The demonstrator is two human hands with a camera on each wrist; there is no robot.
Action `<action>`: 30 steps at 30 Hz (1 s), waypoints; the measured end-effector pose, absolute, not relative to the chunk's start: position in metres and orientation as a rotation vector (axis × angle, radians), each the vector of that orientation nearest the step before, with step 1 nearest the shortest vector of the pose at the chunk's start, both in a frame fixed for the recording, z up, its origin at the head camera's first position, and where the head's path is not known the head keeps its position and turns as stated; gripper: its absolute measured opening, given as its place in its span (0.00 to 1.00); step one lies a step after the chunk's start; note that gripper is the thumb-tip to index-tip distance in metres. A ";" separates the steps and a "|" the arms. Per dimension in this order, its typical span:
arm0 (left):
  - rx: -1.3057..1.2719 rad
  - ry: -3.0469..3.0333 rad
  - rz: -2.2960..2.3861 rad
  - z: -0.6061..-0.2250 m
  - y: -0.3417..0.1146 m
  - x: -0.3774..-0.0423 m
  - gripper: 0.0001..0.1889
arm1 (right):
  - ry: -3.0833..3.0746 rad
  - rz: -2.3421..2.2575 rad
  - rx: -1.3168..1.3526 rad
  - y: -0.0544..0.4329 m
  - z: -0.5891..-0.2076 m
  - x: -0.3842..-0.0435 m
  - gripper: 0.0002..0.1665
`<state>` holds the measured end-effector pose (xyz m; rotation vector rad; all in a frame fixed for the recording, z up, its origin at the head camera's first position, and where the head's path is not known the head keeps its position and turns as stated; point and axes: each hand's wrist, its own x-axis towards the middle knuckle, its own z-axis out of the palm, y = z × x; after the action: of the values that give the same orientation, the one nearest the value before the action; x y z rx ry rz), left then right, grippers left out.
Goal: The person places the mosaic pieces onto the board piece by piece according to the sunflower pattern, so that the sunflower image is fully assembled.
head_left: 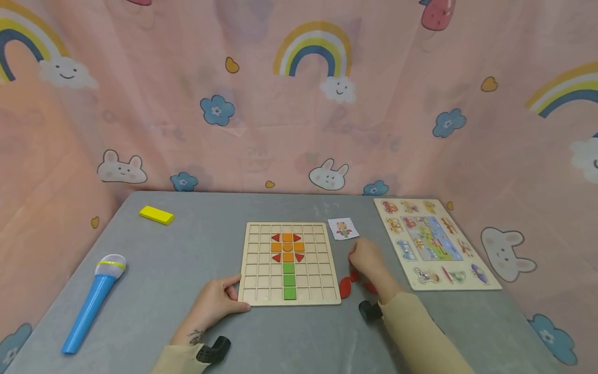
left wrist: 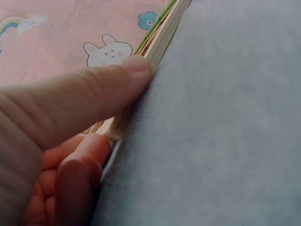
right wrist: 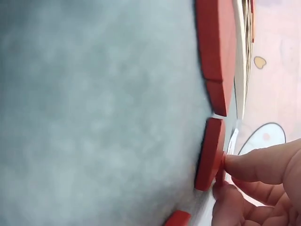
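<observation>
Grey tbl [head_left: 201,246] under brd [head_left: 263,283]; pink backdrop [head_left: 261,148] behind w/ rainbow prints [head_left: 312,50].

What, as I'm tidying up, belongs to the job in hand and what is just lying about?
Seemingly in the job: grid board, held by the left hand; orange tiles, green tiles, red triangles on it; loose red pieces, one in the right hand; picture card.

Apparently just lying about: yellow block; blue microphone; picture board.
</observation>
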<state>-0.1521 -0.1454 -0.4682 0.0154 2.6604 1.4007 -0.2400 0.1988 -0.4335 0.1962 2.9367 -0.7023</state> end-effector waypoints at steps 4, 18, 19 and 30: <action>0.013 2.658 1.400 -0.468 -0.145 -0.152 0.42 | 2.924 -0.751 0.193 0.199 -0.436 -0.241 0.07; -0.009 2.659 1.396 -0.467 -0.144 -0.151 0.42 | 2.666 -1.145 -0.151 0.138 -0.421 -0.232 0.03; -0.011 2.659 1.394 -0.467 -0.144 -0.152 0.42 | 2.658 -1.132 -0.182 0.134 -0.423 -0.231 0.02; -0.008 2.651 1.398 -0.464 -0.143 -0.151 0.42 | 2.708 -0.966 -0.333 0.113 -0.432 -0.228 0.06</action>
<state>-0.1507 -0.1431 -0.4638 -0.0084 2.6513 1.3982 -0.2278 0.1133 -0.4320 -0.3328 2.7078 -0.9663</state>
